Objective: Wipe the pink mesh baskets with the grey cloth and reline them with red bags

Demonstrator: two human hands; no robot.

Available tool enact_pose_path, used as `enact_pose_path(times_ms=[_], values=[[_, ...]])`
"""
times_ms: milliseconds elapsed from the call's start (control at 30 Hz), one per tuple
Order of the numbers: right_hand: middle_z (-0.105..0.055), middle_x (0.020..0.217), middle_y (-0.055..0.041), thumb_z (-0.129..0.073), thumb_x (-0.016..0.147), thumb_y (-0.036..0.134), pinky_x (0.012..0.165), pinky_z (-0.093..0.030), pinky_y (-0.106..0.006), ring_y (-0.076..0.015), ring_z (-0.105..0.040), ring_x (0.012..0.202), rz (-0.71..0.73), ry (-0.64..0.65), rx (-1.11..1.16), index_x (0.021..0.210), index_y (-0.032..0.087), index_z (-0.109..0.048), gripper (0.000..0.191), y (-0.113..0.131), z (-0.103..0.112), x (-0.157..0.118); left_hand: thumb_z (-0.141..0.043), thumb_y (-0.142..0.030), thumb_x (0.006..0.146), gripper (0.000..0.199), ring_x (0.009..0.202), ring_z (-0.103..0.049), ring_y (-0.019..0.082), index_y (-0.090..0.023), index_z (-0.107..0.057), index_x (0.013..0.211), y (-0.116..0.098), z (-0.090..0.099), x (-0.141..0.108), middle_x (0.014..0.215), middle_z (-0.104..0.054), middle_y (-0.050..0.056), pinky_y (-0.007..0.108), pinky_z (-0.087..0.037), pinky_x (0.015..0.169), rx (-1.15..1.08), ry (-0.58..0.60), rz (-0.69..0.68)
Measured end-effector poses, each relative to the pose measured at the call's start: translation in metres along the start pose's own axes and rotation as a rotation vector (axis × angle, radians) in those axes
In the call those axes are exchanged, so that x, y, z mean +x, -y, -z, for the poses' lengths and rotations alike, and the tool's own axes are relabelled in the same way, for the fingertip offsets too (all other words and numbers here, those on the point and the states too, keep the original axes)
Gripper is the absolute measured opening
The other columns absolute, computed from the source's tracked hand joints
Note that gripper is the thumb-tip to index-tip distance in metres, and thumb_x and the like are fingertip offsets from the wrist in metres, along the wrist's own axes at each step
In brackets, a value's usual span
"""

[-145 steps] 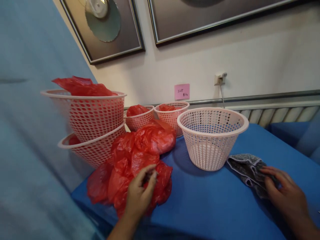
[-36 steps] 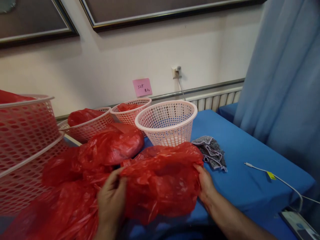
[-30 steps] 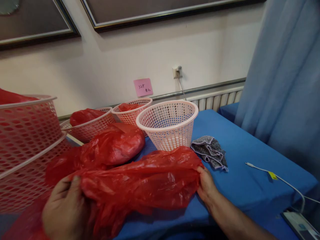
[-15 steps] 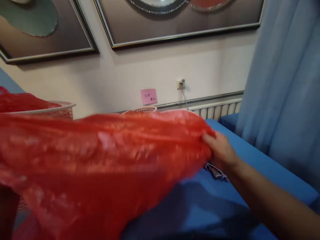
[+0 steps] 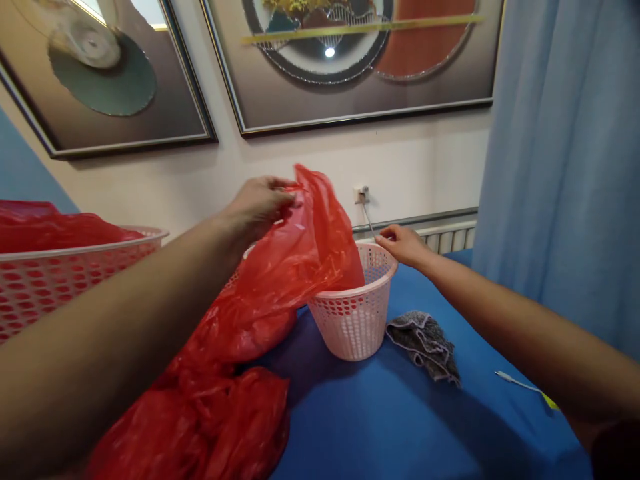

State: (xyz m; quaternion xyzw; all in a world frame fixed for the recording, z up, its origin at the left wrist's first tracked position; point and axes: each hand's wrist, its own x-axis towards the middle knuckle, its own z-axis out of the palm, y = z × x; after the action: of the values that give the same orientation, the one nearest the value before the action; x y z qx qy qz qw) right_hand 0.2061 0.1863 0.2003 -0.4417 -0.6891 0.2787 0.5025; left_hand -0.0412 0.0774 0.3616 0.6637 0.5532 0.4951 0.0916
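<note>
A red plastic bag (image 5: 320, 240) is pinched near its top edge by my left hand (image 5: 267, 200). Part of the bag hangs inside a small pink perforated basket (image 5: 350, 327), which stands upright on a blue surface. At the basket's far right rim, my right hand (image 5: 405, 245) has its fingers closed on the edge. More crumpled red plastic (image 5: 215, 420) spreads below my left forearm. To the right of the basket lies a grey cloth (image 5: 425, 347) with a pale edging.
A larger pink basket (image 5: 65, 280) with red plastic in it stands at the left. A white cable (image 5: 517, 381) lies on the blue-covered surface (image 5: 395, 427). Behind are a wall socket (image 5: 361, 195), a radiator (image 5: 453, 238) and framed pictures. A blue curtain (image 5: 560, 167) hangs at the right.
The red bag, earlier stretched wide across the view, now hangs gathered partly in the small basket. My right hand has left the bag for the basket rim; my left hand has come into view.
</note>
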Motion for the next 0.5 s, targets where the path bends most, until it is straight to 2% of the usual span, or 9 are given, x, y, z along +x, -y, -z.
enact_pose_path(times_ms=[67,133,200,267,300,367,433,500], values=[[-0.075,0.111,-0.0102,-0.072,0.088,0.043,0.089,-0.055,-0.037,-0.0215,-0.071,0.099,0.072,0.001,0.079,0.115,0.019,-0.066,0.037,0.015,-0.003,-0.007,-0.072,-0.003,0.084,0.025,0.050,-0.057,0.002,-0.008,-0.069,0.109,0.002,-0.030,-0.002,0.075,-0.070,-0.001,0.021,-0.049,0.061,-0.033,0.069,0.069],[-0.072,0.120,-0.0111,-0.073,0.086,0.051,0.089,-0.057,-0.039,-0.0217,-0.071,0.101,0.153,-0.009,0.176,0.134,0.019,-0.055,0.060,0.031,-0.008,-0.009,-0.075,0.001,0.081,0.031,0.055,-0.060,0.006,-0.015,-0.070,0.107,-0.001,-0.055,-0.005,0.090,-0.075,0.004,0.024,-0.051,0.061,-0.101,0.151,0.103],[-0.069,0.126,-0.0138,-0.081,0.077,0.051,0.092,-0.056,-0.043,-0.0249,-0.070,0.106,0.218,-0.093,0.209,0.140,0.018,-0.049,0.079,0.041,-0.012,-0.005,-0.071,0.004,0.083,0.031,0.061,-0.064,0.008,-0.014,-0.069,0.108,-0.006,-0.074,-0.004,0.102,-0.077,0.007,0.027,-0.052,0.065,-0.159,0.203,0.103],[-0.069,0.125,-0.0147,-0.087,0.069,0.046,0.094,-0.055,-0.045,-0.0270,-0.069,0.107,0.197,-0.201,0.132,0.140,0.017,-0.049,0.085,0.044,-0.014,0.004,-0.067,0.005,0.086,0.032,0.066,-0.069,0.010,-0.013,-0.068,0.112,-0.010,-0.086,-0.001,0.108,-0.077,0.010,0.028,-0.054,0.068,-0.154,0.191,0.088],[-0.070,0.120,-0.0135,-0.086,0.069,0.041,0.094,-0.054,-0.044,-0.0267,-0.069,0.104,0.155,-0.224,0.072,0.138,0.017,-0.052,0.081,0.042,-0.013,0.010,-0.065,0.005,0.087,0.032,0.070,-0.071,0.011,-0.012,-0.067,0.115,-0.010,-0.089,0.001,0.109,-0.077,0.011,0.029,-0.055,0.070,-0.134,0.170,0.082],[-0.074,0.104,-0.0098,-0.080,0.072,0.031,0.090,-0.054,-0.041,-0.0249,-0.070,0.094,0.060,-0.209,-0.026,0.128,0.017,-0.061,0.060,0.033,-0.009,0.022,-0.064,0.003,0.089,0.036,0.082,-0.076,0.016,-0.010,-0.064,0.122,-0.007,-0.089,0.006,0.113,-0.076,0.014,0.032,-0.057,0.077,-0.084,0.132,0.074],[-0.076,0.092,-0.0077,-0.073,0.073,0.022,0.084,-0.054,-0.035,-0.0229,-0.070,0.086,0.007,-0.166,-0.067,0.108,0.018,-0.070,0.036,0.019,-0.003,0.030,-0.064,0.001,0.089,0.044,0.102,-0.076,0.021,-0.008,-0.060,0.132,0.001,-0.082,0.010,0.124,-0.073,0.018,0.035,-0.057,0.088,-0.028,0.083,0.063],[-0.076,0.086,-0.0075,-0.071,0.070,0.018,0.077,-0.053,-0.031,-0.0215,-0.069,0.081,-0.018,-0.141,-0.056,0.091,0.018,-0.073,0.021,0.003,0.003,0.034,-0.069,-0.004,0.087,0.055,0.123,-0.068,0.027,-0.008,-0.055,0.141,0.013,-0.068,0.009,0.141,-0.064,0.023,0.039,-0.053,0.102,0.055,0.013,0.053]])
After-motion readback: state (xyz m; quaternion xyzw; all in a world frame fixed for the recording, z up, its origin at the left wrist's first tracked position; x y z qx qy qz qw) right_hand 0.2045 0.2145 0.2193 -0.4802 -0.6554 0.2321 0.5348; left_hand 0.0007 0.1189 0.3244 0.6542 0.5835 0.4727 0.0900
